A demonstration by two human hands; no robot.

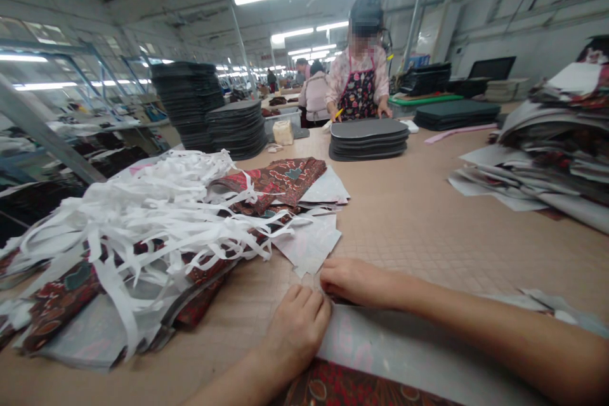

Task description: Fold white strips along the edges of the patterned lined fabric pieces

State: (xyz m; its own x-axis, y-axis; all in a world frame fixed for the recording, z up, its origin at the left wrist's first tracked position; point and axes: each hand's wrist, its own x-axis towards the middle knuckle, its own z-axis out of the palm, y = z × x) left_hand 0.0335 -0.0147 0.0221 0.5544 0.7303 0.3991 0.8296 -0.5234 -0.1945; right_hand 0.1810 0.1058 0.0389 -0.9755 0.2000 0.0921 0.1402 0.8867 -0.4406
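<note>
A patterned red-brown fabric piece with a pale grey backing (pixel 380 336) lies at the table's front edge. My left hand (pixel 302 323) rests at its left end, fingers curled down, and what they hold, if anything, is hidden. My right hand (pixel 345 279) is at the fabric's upper left corner with its fingers bent together; its fingertips are out of sight. Both hands are nearly touching. Just beyond them lies a pale fabric corner (pixel 311 241). On the left, white strips (pixel 157 216) are heaped over patterned fabric (pixel 71 301).
A co-worker in an apron (pixel 356 85) stands across the table (pixel 394 203) behind a stack of dark pads (pixel 368 139). Taller dark stacks (pixel 188 104) stand at the back left. Layered fabric (pixel 561 146) is piled on the right.
</note>
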